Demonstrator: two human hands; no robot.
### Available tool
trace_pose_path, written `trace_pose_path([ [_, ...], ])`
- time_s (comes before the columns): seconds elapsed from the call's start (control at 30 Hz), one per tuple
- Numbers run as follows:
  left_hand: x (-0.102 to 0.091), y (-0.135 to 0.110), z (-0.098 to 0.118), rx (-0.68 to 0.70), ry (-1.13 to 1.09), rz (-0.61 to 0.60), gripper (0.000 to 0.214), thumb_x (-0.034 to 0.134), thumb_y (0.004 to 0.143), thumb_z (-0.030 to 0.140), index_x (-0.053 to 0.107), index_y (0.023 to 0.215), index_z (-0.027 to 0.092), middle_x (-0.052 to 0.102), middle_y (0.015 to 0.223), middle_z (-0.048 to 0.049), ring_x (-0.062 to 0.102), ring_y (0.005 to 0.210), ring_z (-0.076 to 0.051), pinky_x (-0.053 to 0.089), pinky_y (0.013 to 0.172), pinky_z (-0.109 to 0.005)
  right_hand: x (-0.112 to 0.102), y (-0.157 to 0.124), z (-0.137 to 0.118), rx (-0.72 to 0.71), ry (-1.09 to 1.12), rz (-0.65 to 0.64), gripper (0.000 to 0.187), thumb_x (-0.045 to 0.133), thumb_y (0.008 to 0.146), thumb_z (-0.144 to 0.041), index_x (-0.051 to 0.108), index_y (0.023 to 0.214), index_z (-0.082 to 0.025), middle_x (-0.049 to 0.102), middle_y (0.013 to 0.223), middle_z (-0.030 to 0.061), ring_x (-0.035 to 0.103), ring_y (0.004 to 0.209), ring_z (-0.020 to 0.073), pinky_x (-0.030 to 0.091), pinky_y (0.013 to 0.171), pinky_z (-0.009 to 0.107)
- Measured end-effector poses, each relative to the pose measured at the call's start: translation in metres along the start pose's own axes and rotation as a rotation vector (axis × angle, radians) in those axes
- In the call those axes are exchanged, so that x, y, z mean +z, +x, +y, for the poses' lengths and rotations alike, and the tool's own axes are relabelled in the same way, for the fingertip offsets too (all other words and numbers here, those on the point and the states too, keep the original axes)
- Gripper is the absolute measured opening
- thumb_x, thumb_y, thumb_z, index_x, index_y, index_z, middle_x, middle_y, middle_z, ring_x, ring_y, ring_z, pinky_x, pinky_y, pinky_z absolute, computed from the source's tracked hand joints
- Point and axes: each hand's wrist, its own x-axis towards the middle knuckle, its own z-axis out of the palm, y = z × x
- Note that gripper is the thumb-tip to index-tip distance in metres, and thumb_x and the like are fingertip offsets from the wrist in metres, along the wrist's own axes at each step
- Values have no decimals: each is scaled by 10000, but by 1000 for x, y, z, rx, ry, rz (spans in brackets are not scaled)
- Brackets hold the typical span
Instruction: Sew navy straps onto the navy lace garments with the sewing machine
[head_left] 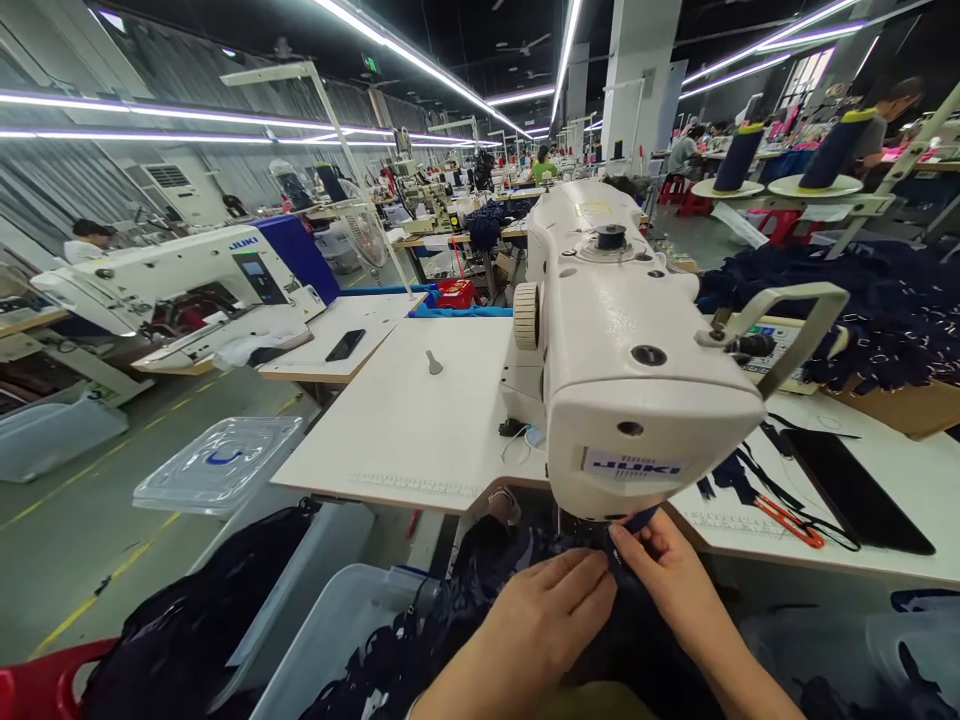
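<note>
A white JUKI sewing machine stands in front of me, its head above my hands. Under the head lies a dark navy garment, bunched and hanging toward my lap. My left hand presses its closed fingers on this cloth, just in front of the needle area. Close by on the right, my right hand pinches a navy edge between thumb and fingers at the lower side of the head. The machine head and my fingers hide the needle and the exact spot being gripped.
Orange-handled scissors, navy straps and a black tablet lie on the right tabletop. A small grey tool rests on the left tabletop. Plastic bins with navy pieces stand below. Thread cones and piled navy pieces are right.
</note>
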Motion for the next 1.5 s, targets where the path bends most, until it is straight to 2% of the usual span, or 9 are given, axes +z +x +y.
trace_pose_path([
  [0.1,5,-3,-2,37,19,-18,266,381,1017,126,624,1117,85,665,1164,-79,565,1162,-142,434,1046,-249,0,1,-1,35,48,11,354,633,844,-535,570,951,-204,571,754,-20,508,720,147,437,708,261],
  [0.27,18,-14,-6,-64,125,104,230,497,995,195,624,1185,224,678,1161,12,544,1176,-159,396,1087,-366,-1,0,-5,36,7,25,361,642,835,-538,585,962,-204,593,756,-17,518,701,144,448,690,249],
  [0.43,6,-14,-7,42,110,-12,299,393,1019,154,608,1227,130,653,1204,-57,530,1226,-185,404,1095,-339,1,-4,-8,74,-35,87,404,635,826,-567,579,1006,-211,595,755,-14,567,725,166,475,694,260],
  [0.57,1,-14,-7,94,142,-85,338,352,1025,127,567,1284,102,608,1299,-77,505,1266,-182,386,1120,-348,-3,-4,-8,73,-96,32,370,601,868,-532,579,1055,-213,622,812,4,579,774,177,475,731,270],
  [0.97,5,-16,-4,27,133,-81,353,344,1016,120,559,1295,87,583,1333,-85,467,1302,-200,391,1127,-358,-7,2,-14,53,-79,21,260,648,825,-464,556,779,-225,504,617,-48,561,672,163,462,647,250],
  [1.2,11,-13,-1,9,167,-38,350,347,1013,138,577,1274,93,595,1303,-81,513,1248,-194,404,1103,-340,-10,5,-7,94,-114,23,269,652,816,-477,613,850,-213,555,636,-27,522,625,163,460,607,267],
  [1.27,13,-10,0,-6,169,-20,344,348,1015,145,581,1263,95,618,1260,-80,534,1210,-186,425,1074,-324,-12,4,-8,82,-129,-3,272,630,839,-485,615,874,-216,581,672,-16,551,665,175,480,651,276],
  [1.37,14,-6,4,-53,189,3,323,365,1015,164,592,1238,106,637,1201,-87,566,1132,-177,467,1004,-308,-15,0,-12,27,-179,-23,288,567,879,-511,611,934,-232,647,830,14,607,847,211,490,806,299],
  [1.5,16,-2,11,-98,240,-53,305,399,999,167,590,1230,106,617,1212,-102,569,1103,-187,471,977,-312,-16,2,-13,-22,-302,26,344,486,901,-534,602,1031,-237,667,1002,52,594,1005,245,467,887,343],
])
